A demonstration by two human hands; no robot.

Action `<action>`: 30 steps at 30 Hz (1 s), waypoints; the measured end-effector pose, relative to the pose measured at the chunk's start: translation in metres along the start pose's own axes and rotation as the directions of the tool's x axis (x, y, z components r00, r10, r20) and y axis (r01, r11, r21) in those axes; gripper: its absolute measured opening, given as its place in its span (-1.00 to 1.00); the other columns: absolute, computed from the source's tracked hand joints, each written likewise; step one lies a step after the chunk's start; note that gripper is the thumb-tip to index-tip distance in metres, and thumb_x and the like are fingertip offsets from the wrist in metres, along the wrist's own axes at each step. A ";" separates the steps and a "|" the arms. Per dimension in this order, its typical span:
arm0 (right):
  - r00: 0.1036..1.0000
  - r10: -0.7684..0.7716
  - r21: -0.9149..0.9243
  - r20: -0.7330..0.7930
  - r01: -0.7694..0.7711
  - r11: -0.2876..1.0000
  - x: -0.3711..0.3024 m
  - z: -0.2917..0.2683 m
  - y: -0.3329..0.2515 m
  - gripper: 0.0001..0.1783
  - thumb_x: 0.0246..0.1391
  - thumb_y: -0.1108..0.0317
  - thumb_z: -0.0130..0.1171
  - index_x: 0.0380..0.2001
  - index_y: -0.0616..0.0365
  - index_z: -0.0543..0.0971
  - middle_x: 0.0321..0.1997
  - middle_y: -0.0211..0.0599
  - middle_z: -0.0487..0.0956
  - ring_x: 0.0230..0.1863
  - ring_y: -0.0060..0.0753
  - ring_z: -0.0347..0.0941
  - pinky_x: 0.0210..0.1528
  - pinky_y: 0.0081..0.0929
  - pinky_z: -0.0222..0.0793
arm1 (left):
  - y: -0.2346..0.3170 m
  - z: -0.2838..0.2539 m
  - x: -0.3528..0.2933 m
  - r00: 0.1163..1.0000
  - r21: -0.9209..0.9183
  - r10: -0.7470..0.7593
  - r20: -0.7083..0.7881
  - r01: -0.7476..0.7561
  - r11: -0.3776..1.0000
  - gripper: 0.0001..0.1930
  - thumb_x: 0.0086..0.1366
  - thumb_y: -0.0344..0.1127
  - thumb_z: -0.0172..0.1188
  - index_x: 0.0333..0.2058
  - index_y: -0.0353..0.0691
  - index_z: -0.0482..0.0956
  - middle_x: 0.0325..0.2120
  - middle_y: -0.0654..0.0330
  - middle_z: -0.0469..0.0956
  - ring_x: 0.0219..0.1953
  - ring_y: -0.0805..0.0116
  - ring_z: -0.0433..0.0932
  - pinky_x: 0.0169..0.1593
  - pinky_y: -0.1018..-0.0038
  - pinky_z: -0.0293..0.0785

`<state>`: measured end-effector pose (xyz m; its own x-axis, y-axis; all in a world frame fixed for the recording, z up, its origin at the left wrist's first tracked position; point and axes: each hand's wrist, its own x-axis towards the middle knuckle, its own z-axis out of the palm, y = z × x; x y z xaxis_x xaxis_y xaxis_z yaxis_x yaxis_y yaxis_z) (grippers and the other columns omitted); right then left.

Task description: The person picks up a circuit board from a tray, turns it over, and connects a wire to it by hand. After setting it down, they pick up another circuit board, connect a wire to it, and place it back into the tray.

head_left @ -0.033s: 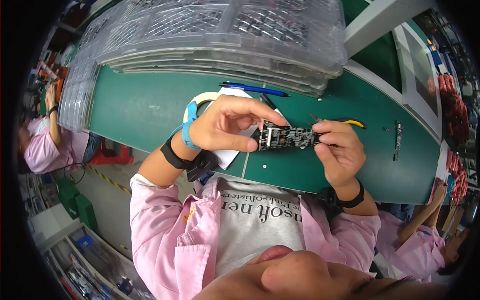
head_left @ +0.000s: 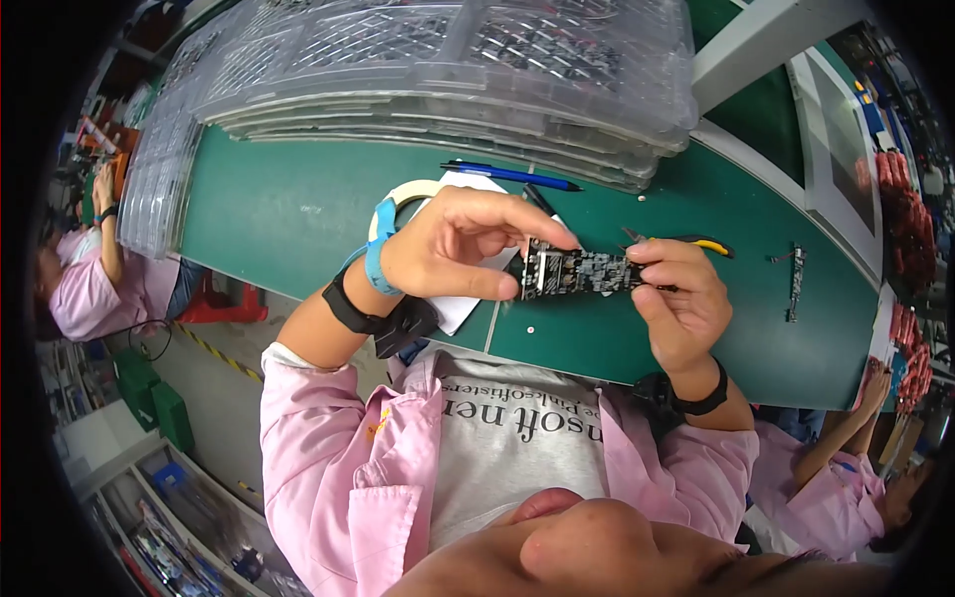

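Observation:
A black printed circuit board (head_left: 580, 273), densely covered in small components, is held level above the green workbench (head_left: 298, 214). My left hand (head_left: 463, 244) grips its wider left end, with the index finger along the far edge and the thumb at the near corner. My right hand (head_left: 684, 298) pinches the narrower right end between thumb and fingertips. Just beyond my right hand lie cutters (head_left: 702, 242) with a black and yellow handle. Behind my left hand are a roll of cream tape (head_left: 403, 192) and white paper (head_left: 458, 310), partly hidden.
Stacked clear plastic trays (head_left: 428, 90) full of boards stand along the far side. A blue pen (head_left: 512, 176) and a dark marker (head_left: 540, 201) lie before them. A narrow circuit board (head_left: 796, 284) rests at the right. People in pink work on both sides.

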<state>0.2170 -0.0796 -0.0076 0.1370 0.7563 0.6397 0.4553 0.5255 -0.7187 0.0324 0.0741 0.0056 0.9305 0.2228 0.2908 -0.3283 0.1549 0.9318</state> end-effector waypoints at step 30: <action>0.963 -0.046 -0.117 0.264 0.079 0.990 0.022 0.003 -0.002 -0.57 -0.32 0.51 0.13 -0.22 0.19 0.41 -0.23 -0.15 0.42 -0.15 -0.20 0.35 -0.01 -0.24 0.14 | 0.004 0.005 0.004 0.808 -0.049 -0.564 0.168 0.579 0.814 -0.78 0.11 -0.46 0.04 -0.26 -0.43 0.41 -0.63 0.35 0.37 -0.61 0.62 0.42 -0.51 0.72 0.31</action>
<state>0.2167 -0.0632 0.0068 -0.1211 0.8073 0.5776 0.5644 0.5347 -0.6290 0.0356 0.0707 0.0113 0.9646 -0.0689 -0.2544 0.2632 0.3024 0.9161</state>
